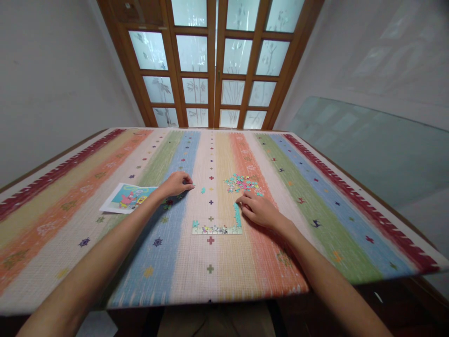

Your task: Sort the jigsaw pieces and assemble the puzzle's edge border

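A partly joined jigsaw puzzle [215, 230] lies near the front of the table, with a bottom row, a short left corner and a turquoise right column [238, 216]. My right hand [257, 209] is closed, thumb and fingertips at the top of that column on a puzzle piece mostly hidden by the fingers. To the left, my left hand [179, 183] hovers low over the cloth in a pinch; whatever lies between its fingertips is too small to make out. One loose turquoise piece [203, 190] rests between the hands. Beyond my right hand spreads a pile of loose puzzle pieces [242, 182].
A picture sheet [122, 199] with cartoon figures lies left, partly behind my left forearm. The striped tablecloth [210, 255] covers the table. Wooden doors with glass panes [215, 65] stand beyond the far edge, and a glass panel [368, 140] leans along the right wall.
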Motion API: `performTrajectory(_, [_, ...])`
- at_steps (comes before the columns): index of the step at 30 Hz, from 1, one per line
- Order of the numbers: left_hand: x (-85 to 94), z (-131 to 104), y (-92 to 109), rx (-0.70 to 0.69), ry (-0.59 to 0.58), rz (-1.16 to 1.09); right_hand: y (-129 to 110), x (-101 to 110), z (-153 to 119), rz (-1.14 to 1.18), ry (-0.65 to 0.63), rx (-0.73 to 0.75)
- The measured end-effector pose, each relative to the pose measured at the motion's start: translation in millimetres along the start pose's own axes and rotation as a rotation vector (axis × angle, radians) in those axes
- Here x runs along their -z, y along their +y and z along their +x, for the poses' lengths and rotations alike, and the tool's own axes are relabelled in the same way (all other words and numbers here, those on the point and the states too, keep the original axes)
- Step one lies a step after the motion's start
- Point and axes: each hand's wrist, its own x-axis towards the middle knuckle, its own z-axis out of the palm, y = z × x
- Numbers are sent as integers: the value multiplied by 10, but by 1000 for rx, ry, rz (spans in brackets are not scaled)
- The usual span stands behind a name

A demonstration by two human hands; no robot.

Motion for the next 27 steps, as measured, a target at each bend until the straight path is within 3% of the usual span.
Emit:
performTrajectory(7, [50,-89,-18,-42,-94,-64,0,6,-3,-6,1,0])
performTrajectory(12, [66,-109,87,-52,-47,-45,-8,17,-4,0,3,0])
performTrajectory(20, [-115,-105,425,-156,-34,73,11,10,0,4,7,9])
performTrajectory(27, [-197,-166,489,-218,-60,87,-7,25,-4,-7,5,6])
